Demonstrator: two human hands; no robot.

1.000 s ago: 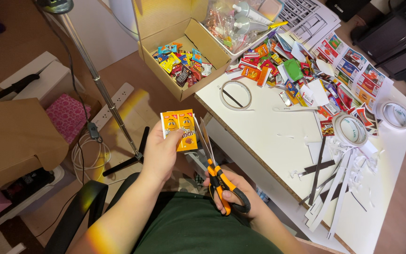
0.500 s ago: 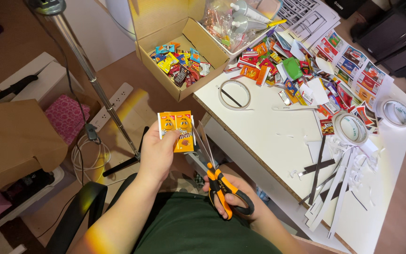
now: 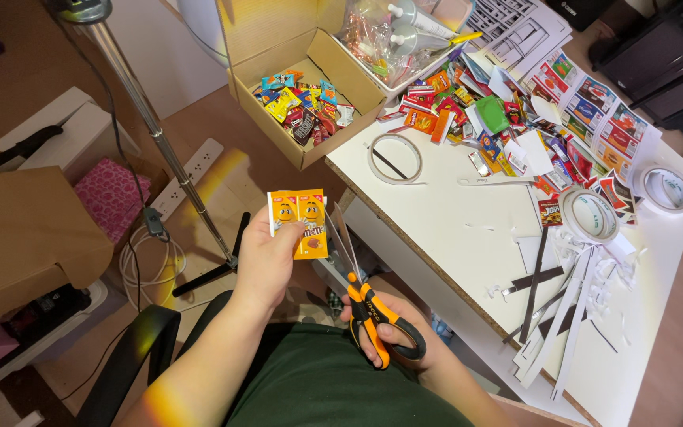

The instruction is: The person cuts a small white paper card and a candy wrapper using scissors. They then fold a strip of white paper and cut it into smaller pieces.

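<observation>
My left hand (image 3: 266, 265) holds up a small yellow and orange printed paper sheet (image 3: 300, 221) showing cartoon candy figures, pinched at its lower left. My right hand (image 3: 401, 340) grips orange and black scissors (image 3: 361, 304) by the handles. The blades are slightly apart, point up, and sit at the right edge of the paper. Both hands are over my lap, in front of the left edge of the white table (image 3: 468, 237).
A cardboard box (image 3: 302, 99) of tiny colourful packets stands at the table's far left corner. Cut-out packets (image 3: 507, 119), tape rolls (image 3: 589, 215), a clear tape ring (image 3: 395, 158) and paper strips (image 3: 563, 316) lie on the table. A metal stand pole (image 3: 160, 142) and power strip (image 3: 191, 175) are on the left.
The paper sheet has shifted slightly in my left hand, and the scissors have edged along its right side. Both hands stay in about the same place.
</observation>
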